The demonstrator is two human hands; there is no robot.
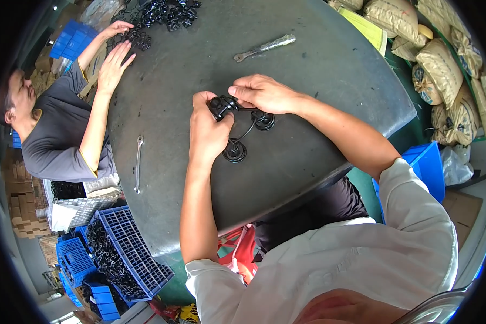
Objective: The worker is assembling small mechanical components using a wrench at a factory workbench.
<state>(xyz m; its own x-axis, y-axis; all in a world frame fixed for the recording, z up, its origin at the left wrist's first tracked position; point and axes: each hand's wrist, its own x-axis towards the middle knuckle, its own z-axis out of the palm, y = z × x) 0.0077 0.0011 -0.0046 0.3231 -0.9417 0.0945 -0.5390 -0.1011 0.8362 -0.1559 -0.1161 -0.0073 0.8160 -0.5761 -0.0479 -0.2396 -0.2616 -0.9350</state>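
A small black part [220,107] with a clamp-like body is held above the dark table [286,156]. My left hand [208,129] is closed round its left side, thumb pressed against it. My right hand [264,95] is closed too, thumb and fingertips pinched at the part's upper right end. Two loops of coiled black wire, a lower coil [235,150] and a right coil [264,121], lie just below my hands and look joined to the part by thin black stems. My fingers hide much of the part.
Wrenches lie on the table: one with a wrapped handle [264,47] beyond my hands, a bare one [139,164] at left. A co-worker [59,129] at the left handles a pile of black parts [167,13]. Blue crates [132,254] stand lower left; sacks [440,65] at right.
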